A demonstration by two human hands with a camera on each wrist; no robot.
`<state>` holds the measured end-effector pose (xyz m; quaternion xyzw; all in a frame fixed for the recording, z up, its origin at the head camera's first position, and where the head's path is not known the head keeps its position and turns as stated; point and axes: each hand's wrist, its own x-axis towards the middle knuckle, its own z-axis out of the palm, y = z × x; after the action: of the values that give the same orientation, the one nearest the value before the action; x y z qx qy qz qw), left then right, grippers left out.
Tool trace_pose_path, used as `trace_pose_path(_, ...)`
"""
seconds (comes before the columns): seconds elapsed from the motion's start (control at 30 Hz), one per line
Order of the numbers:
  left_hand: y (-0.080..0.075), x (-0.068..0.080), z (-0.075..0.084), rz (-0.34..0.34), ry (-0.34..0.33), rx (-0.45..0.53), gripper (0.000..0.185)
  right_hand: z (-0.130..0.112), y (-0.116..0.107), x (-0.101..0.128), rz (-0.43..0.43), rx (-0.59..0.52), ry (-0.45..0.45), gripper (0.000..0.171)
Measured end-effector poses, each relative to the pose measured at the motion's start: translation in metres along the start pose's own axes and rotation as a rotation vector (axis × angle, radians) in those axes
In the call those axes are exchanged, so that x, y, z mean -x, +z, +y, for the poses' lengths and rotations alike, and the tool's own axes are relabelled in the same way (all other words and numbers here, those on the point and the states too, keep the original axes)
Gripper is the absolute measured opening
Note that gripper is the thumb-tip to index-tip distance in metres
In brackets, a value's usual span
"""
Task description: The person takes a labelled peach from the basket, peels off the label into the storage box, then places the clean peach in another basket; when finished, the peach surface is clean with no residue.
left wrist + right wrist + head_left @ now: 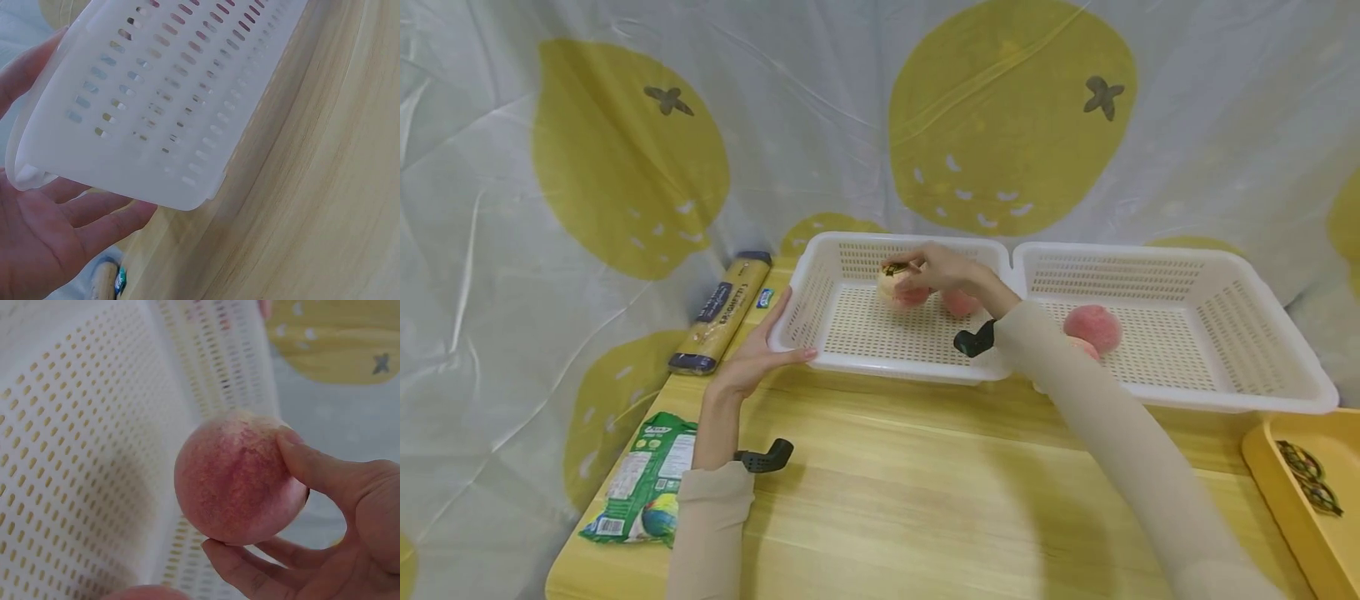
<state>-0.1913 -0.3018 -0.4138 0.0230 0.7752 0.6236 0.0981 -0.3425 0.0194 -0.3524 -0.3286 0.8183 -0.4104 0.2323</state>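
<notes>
— What did we have in front of us, biggest thing first?

— The wooden table [925, 483], and on it two white perforated plastic baskets side by side. Our left hand [752, 354] lay with straight fingers against the near left corner of the left basket [820, 275], steadying it without curling round the rim. The right basket [1240, 333] held a peach [1093, 327] of its own.

— And the right hand?

— Our right hand [943, 268] reached over the left basket and held a peach [234, 478], thumb on one side, fingers cupped under the other, just above the basket floor. Another peach [961, 303] sat close beside it.

— How did we judge it would handle?

— Light, roundish, with a fuzzy skin that gives good friction. Soft flesh, though, so we thought it would bruise under pinching; a broad cupped hold across its widest part seemed best.

— Which way did it point?

— Nearly a ball, so hardly any long axis. From the head view a dark stem end seemed to face up and leftward; we could not tell more exactly.
</notes>
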Motion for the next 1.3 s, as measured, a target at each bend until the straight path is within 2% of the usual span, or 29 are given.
trace_pose_path(0.2,0.000,-0.003,0.000,-0.005,-0.004,-0.006,0.115,-0.024,-0.018,0.050,0.047,-0.040,-0.070,0.051)
trace_pose_path(0.3,-0.002,-0.003,0.000,-0.005,-0.012,-0.012,0.115,-0.035,-0.020,0.084,0.068,-0.051,-0.062,0.052)
trace_pose_path(0.37,-0.003,-0.003,0.000,-0.004,-0.017,-0.012,0.115,-0.041,-0.017,0.112,0.081,-0.006,-0.064,0.052)
trace_pose_path(0.53,-0.010,-0.002,0.002,-0.001,-0.023,-0.016,0.114,-0.043,0.006,0.180,0.118,0.088,-0.148,0.050)
trace_pose_path(0.63,-0.013,-0.002,0.001,-0.003,-0.017,-0.021,0.113,-0.029,0.028,0.209,0.138,0.079,-0.230,0.049)
trace_pose_path(0.7,-0.014,-0.002,0.000,-0.004,-0.012,-0.023,0.112,-0.016,0.046,0.223,0.152,0.084,-0.247,0.049)
trace_pose_path(0.8,-0.016,-0.002,-0.003,-0.001,-0.014,-0.030,0.112,0.008,0.073,0.237,0.173,0.100,-0.197,0.050)
trace_pose_path(0.97,-0.016,0.000,-0.004,-0.002,-0.017,-0.040,0.113,0.043,0.102,0.246,0.279,0.160,-0.089,0.049)
trace_pose_path(1.1,-0.017,0.000,-0.004,0.000,-0.021,-0.052,0.113,0.059,0.113,0.247,0.344,0.165,-0.050,0.050)
trace_pose_path(1.3,-0.019,0.000,-0.003,-0.004,-0.028,-0.073,0.112,0.066,0.119,0.246,0.363,0.153,-0.026,0.051)
